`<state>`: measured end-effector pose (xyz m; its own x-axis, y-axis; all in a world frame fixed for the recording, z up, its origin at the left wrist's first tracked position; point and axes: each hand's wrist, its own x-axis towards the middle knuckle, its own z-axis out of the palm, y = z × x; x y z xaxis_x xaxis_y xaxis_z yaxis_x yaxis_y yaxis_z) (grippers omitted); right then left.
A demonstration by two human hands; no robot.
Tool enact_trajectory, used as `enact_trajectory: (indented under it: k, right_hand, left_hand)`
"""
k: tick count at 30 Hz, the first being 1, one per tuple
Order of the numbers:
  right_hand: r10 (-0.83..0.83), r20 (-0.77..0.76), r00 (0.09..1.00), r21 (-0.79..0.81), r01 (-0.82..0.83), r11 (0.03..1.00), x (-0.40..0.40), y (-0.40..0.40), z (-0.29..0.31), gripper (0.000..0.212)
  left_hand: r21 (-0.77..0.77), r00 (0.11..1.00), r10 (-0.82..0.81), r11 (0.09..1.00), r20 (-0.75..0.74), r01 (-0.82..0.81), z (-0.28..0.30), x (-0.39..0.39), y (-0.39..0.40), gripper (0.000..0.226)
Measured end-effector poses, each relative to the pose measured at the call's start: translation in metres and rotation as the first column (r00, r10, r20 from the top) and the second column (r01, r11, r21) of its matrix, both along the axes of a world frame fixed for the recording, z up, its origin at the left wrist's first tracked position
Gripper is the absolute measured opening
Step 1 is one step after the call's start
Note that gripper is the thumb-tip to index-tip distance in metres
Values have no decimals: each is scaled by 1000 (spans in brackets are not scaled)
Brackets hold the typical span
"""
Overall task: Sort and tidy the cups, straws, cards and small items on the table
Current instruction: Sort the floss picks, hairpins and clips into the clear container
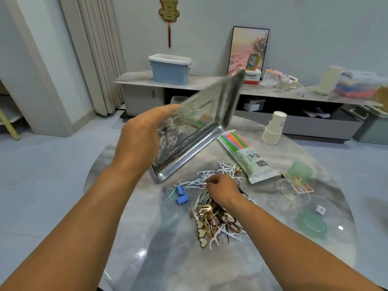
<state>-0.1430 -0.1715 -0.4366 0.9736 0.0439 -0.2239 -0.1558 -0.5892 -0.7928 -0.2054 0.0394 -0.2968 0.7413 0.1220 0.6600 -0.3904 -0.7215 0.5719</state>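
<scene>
A glossy, grey-veined marble worktop with a rounded edge carries the things. The left hand grips a shiny rectangular metal tray by its side, holding it tilted steeply above the worktop's far left part; its mirror surface reflects pale shapes and is motion-blurred at the top. Below it, near the middle of the worktop, lies a loose pile of small items: white forked floss picks, gold and black hair clips, some heart-shaped, and two blue binder clips at the pile's left edge. The right hand rests on the pile with fingers curled, pinching at a white pick. Toward the far edge lies a plastic packet of straws in orange, green and purple, with a green label whose writing is not readable. A stack of white paper cups stands at the far right edge. Near the right edge are a frosted green cup, a clear cup lying over cards, and a green lid. A box on the shelf behind reads "Panasonic"
</scene>
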Motion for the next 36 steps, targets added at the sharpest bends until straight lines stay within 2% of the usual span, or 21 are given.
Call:
enact_trajectory:
  k: [2,5,7,10,12,14,16,17,19,21,23,25,31,36]
  right_hand:
    - [-22,22,1000,17,22,1000,-1,-3,2,16]
    - [-49,66,997,48,46,998,1,-9,4,22]
    - [-62,80,995,40,59,997,2,-13,3,21]
    - [-67,108,992,7,66,998,2,-16,2,20]
    - [18,184,983,-100,0,995,-3,-14,0,20]
    - [186,285,940,-262,-110,959,-11,-5,-2,27]
    - [431,376,821,-441,-250,862,-20,5,-5,36]
    - [576,382,722,-549,-324,770,-24,14,-9,40]
    - [803,299,516,-736,-411,538,-31,32,-16,46]
    - [911,207,356,-820,-445,360,-38,48,-27,50]
    - [947,159,281,-853,-443,275,-43,60,-35,54]
    - [944,126,305,-864,-433,256,-42,68,-40,60]
    - [877,46,479,-887,-384,257,-29,60,-44,70]
    - [791,18,612,-896,-341,285,-24,46,-46,74]
  left_hand:
    - [-263,995,50,962,-86,-71,-4,3,21,68]
    - [-384,948,286,867,-139,-318,-15,8,57,64]
    - [-536,908,350,733,-232,-419,-27,10,82,64]
    - [-684,855,336,514,-395,-518,-49,10,111,69]
    - [-751,836,302,373,-457,-545,-64,12,123,62]
    - [-814,842,241,234,-482,-532,-79,14,132,52]
    - [-828,845,172,175,-507,-533,-90,17,134,53]
    - [-823,840,149,172,-521,-541,-96,18,136,58]
    - [-818,838,113,184,-533,-545,-105,21,135,67]
    - [-820,842,76,196,-535,-538,-113,24,131,70]
    - [-821,838,38,182,-544,-541,-120,27,128,72]
    - [-813,823,0,156,-568,-561,-128,28,131,76]
    - [-804,806,-40,111,-590,-584,-145,34,136,80]
    - [-774,784,-33,191,-620,-604,-154,32,148,72]
